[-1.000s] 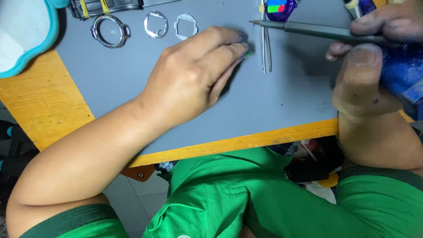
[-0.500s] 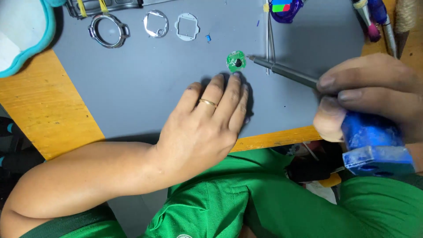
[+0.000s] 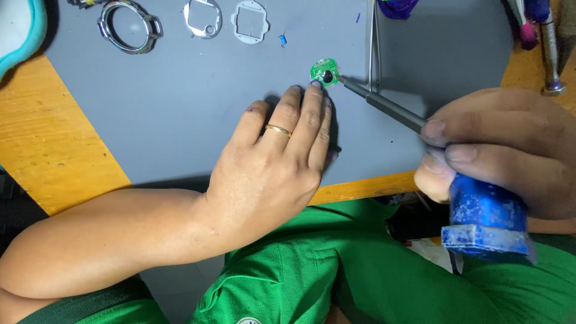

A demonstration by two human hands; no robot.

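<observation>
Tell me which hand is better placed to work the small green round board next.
Right, probably. The right hand grips the blue-handled tool, whose tip already meets the green board. The left hand lies flat on the grey mat, fingertips at the board's edge, steadying it.

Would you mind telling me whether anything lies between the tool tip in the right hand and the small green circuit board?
Nothing visible does: the tool in the right hand already reaches the green circuit board, which the left hand steadies with its fingertips. The tweezers lie just beside its shaft.

No packages, labels, signs or screens visible anywhere on grey mat (image 3: 180, 108) or wooden bench (image 3: 54, 138); nothing printed stands in view.
</observation>
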